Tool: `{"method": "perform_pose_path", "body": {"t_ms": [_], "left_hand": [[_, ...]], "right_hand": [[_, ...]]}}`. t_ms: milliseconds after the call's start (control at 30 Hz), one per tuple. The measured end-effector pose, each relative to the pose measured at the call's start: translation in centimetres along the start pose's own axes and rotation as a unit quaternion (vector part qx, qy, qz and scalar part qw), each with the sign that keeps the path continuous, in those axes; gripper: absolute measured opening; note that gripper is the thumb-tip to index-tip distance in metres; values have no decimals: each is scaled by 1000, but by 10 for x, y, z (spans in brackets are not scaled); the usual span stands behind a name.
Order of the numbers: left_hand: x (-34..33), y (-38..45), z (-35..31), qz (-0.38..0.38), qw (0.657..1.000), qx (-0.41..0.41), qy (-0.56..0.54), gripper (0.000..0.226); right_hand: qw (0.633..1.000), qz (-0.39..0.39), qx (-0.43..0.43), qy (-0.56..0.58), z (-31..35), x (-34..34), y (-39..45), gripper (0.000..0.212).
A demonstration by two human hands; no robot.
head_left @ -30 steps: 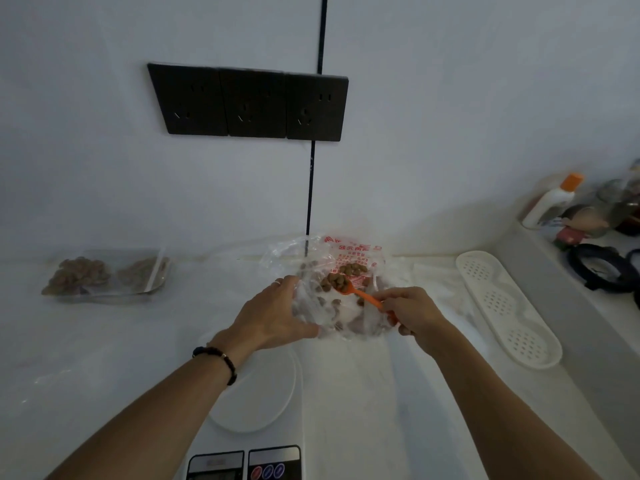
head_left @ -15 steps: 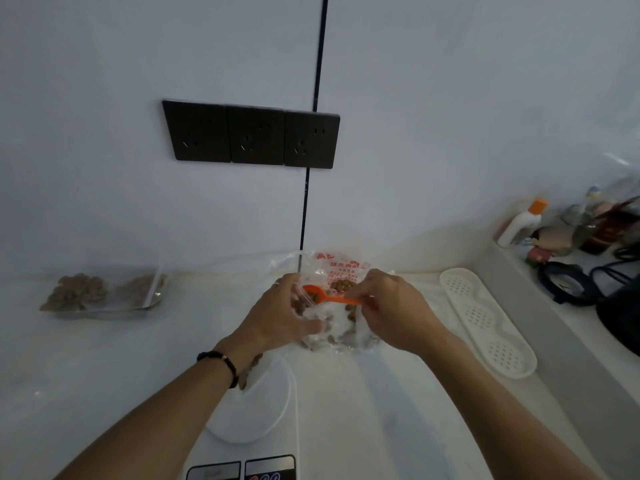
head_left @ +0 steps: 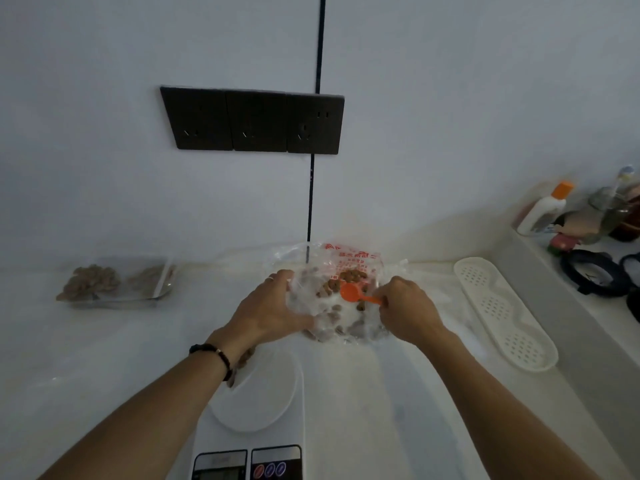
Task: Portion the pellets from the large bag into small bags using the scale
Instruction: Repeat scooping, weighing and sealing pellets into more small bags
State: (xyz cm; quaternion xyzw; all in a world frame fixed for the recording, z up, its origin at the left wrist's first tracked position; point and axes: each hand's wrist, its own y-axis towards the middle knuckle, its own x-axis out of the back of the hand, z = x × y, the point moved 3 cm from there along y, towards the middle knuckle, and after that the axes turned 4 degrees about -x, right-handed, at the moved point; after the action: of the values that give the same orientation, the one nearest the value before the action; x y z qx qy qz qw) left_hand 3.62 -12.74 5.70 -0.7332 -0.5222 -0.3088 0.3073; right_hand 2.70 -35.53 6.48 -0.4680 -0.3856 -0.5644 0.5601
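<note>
The large clear bag (head_left: 349,261) with red print lies open on the white counter, brown pellets (head_left: 348,277) inside it. My left hand (head_left: 268,311) grips the bag's left edge. My right hand (head_left: 407,311) pinches the handle of a small orange scoop (head_left: 351,292), whose bowl sits inside the bag over the pellets. Nearer me stands the white scale (head_left: 258,403) with a round platform; a few pellets in a small clear bag show on it beside my left wrist. Filled small bags (head_left: 114,282) lie at the far left.
A white perforated tray (head_left: 505,310) lies on the right. A raised ledge at far right holds a white bottle with an orange cap (head_left: 545,209) and other clutter. Black wall sockets (head_left: 252,121) are above the bag.
The scoop has swung from over by my left hand back right and down into the large bag. My left hand has stayed on the bag's edge.
</note>
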Motion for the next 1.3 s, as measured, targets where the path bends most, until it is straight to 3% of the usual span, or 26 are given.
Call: {"method": "perform_pose_path", "body": {"t_ms": [167, 300, 433, 633, 800, 933, 1300], "left_hand": [[-1, 3, 7, 1, 1000, 6, 15, 97], [-6, 4, 10, 8, 999, 12, 33, 93], [-7, 5, 15, 9, 999, 16, 37, 95], [-7, 3, 22, 5, 999, 21, 45, 94], [-8, 4, 19, 7, 999, 15, 45, 94], [-10, 8, 14, 7, 999, 7, 44, 92], [-11, 10, 10, -3, 999, -10, 40, 94]], "right_hand": [[996, 89, -31, 11, -11, -35, 7, 20], [982, 153, -43, 99, -12, -50, 19, 21], [963, 157, -70, 205, 11, -67, 32, 25], [877, 151, -182, 418, 26, -77, 32, 32], [826, 109, -232, 502, 18, -80, 31, 32], [827, 77, -242, 502, 4, -72, 30, 34], [874, 8, -214, 436, -18, -57, 46, 30]]}}
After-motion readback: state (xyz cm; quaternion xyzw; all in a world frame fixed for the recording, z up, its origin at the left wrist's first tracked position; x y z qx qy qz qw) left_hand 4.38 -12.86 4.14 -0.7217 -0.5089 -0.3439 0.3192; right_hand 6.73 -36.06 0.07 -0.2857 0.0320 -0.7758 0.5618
